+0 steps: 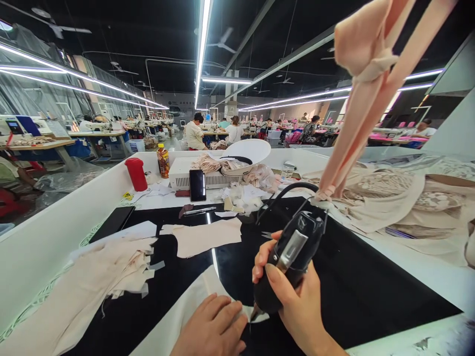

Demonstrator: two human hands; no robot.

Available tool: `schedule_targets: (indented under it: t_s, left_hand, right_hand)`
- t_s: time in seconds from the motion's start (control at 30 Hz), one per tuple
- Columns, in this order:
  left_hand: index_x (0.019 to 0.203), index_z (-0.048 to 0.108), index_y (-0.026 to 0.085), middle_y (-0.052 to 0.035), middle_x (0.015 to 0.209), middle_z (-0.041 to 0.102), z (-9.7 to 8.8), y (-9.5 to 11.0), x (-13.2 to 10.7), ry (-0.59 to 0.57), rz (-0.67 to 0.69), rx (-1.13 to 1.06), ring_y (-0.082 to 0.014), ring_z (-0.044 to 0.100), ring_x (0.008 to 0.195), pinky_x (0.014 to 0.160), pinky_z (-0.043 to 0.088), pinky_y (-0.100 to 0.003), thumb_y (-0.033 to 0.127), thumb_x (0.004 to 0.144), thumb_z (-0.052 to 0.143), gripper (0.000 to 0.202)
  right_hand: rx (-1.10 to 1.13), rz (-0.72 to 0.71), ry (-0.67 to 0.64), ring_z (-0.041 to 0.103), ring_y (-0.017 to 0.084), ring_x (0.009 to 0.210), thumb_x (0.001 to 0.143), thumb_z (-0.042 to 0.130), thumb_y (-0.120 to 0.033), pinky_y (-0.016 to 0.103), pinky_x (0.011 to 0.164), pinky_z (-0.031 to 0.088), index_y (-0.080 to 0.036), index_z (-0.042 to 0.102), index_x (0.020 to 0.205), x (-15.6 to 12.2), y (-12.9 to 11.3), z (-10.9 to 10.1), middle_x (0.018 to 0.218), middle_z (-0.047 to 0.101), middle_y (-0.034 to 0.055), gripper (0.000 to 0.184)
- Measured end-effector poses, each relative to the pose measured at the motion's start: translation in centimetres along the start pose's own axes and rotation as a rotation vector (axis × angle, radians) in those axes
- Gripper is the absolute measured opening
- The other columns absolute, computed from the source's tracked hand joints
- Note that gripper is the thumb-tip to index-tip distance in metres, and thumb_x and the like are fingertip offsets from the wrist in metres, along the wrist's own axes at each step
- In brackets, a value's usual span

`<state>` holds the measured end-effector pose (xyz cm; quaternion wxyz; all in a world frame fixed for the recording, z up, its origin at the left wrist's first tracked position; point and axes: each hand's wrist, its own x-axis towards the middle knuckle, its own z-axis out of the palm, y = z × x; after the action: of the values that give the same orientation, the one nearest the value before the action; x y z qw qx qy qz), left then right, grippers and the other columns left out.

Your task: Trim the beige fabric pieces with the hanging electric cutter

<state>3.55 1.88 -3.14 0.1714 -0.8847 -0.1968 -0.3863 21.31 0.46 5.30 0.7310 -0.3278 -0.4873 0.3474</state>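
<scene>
My right hand [302, 309] is wrapped around a black hand-held electric tool [285, 269], its thumb near a silver lever. The tool's narrow pointed tip is down at the edge of a white fabric piece [178, 316]. Flat on that fabric, close to the tip, lies my left hand [211, 329] with fingers stretched out. A knotted pink fabric strap [349, 133] suspends the tool from above. Beyond the hands, a beige cut fabric piece [208, 237] rests on the black work surface [363, 287].
Stacked beige fabric pieces [100, 282] lie at left. Behind are a phone [197, 185], a pen [199, 211], a red cup [136, 174], a bottle [163, 160] and a white box [180, 173]. Fabric bundles [389, 190] fill the right. People work at sewing tables farther off.
</scene>
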Motion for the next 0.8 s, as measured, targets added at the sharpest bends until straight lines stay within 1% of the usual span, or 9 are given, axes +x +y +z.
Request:
schedule_targets:
  t_s: [0.07, 0.17, 0.37, 0.47, 0.57, 0.67, 0.8]
  left_hand:
    - [0.105, 0.070, 0.020, 0.0018, 0.104, 0.078, -0.1, 0.0, 0.0, -0.017, -0.003, -0.002, -0.0157, 0.070, 0.090, 0.088, 0.057, -0.027, 0.036, 0.114, 0.039, 0.037]
    - [0.104, 0.071, 0.021, 0.0028, 0.104, 0.078, -0.1, 0.0, 0.0, -0.002, -0.004, 0.004, -0.0154, 0.071, 0.090, 0.086, 0.057, -0.026, 0.037, 0.115, 0.038, 0.038]
    - [0.104, 0.071, 0.020, 0.0027, 0.103, 0.078, -0.3, 0.0, 0.4, -0.019, 0.001, 0.000, -0.0154, 0.071, 0.090, 0.085, 0.057, -0.027, 0.034, 0.113, 0.043, 0.033]
    - [0.104, 0.071, 0.020, 0.0025, 0.103, 0.078, -0.5, 0.0, 0.4, -0.019, 0.001, -0.001, -0.0153, 0.070, 0.090, 0.085, 0.056, -0.027, 0.034, 0.114, 0.041, 0.034]
    - [0.106, 0.071, 0.020, 0.0029, 0.104, 0.078, -0.5, 0.0, 0.3, -0.016, 0.001, -0.003, -0.0152, 0.070, 0.091, 0.085, 0.056, -0.026, 0.036, 0.115, 0.038, 0.037]
    - [0.107, 0.070, 0.020, 0.0022, 0.105, 0.078, -0.5, 0.0, 0.1, -0.046, 0.001, -0.002, -0.0162, 0.070, 0.093, 0.086, 0.056, -0.028, 0.037, 0.115, 0.037, 0.038]
    - [0.108, 0.070, 0.020, 0.0018, 0.106, 0.077, -0.5, 0.0, 0.1, -0.060, 0.000, -0.002, -0.0167, 0.070, 0.093, 0.086, 0.057, -0.029, 0.036, 0.114, 0.039, 0.036]
  right_hand:
    - [-0.016, 0.005, -0.006, 0.064, 0.014, 0.061, 0.095, 0.079, -0.039, 0.028, 0.058, 0.058, -0.032, 0.060, 0.117, 0.1, 0.0, -0.1, 0.085, 0.068, -0.0021, 0.030]
    - [-0.026, 0.012, -0.014, 0.065, 0.014, 0.062, 0.095, 0.079, -0.037, 0.028, 0.059, 0.058, -0.031, 0.060, 0.119, 0.3, -0.2, -0.5, 0.087, 0.068, -0.0019, 0.032]
    - [-0.004, -0.015, 0.058, 0.064, 0.013, 0.063, 0.093, 0.081, -0.040, 0.027, 0.059, 0.058, -0.031, 0.060, 0.118, 0.6, -0.8, -1.4, 0.085, 0.066, -0.0030, 0.034]
    - [0.018, 0.000, 0.066, 0.064, 0.014, 0.063, 0.092, 0.082, -0.040, 0.028, 0.059, 0.058, -0.030, 0.059, 0.117, 0.5, -0.7, -1.1, 0.085, 0.066, -0.0026, 0.035]
    - [0.042, 0.011, 0.046, 0.064, 0.014, 0.063, 0.093, 0.082, -0.040, 0.029, 0.059, 0.058, -0.031, 0.060, 0.118, 0.4, -0.5, -0.4, 0.086, 0.066, -0.0027, 0.035]
    - [0.052, 0.011, 0.015, 0.063, 0.013, 0.062, 0.092, 0.082, -0.043, 0.028, 0.059, 0.057, -0.031, 0.060, 0.117, 0.3, -0.3, 0.1, 0.086, 0.066, -0.0028, 0.035]
    - [0.048, 0.012, 0.019, 0.063, 0.013, 0.061, 0.092, 0.082, -0.043, 0.027, 0.058, 0.057, -0.030, 0.060, 0.116, 0.1, -0.3, 0.3, 0.085, 0.066, -0.0024, 0.035]
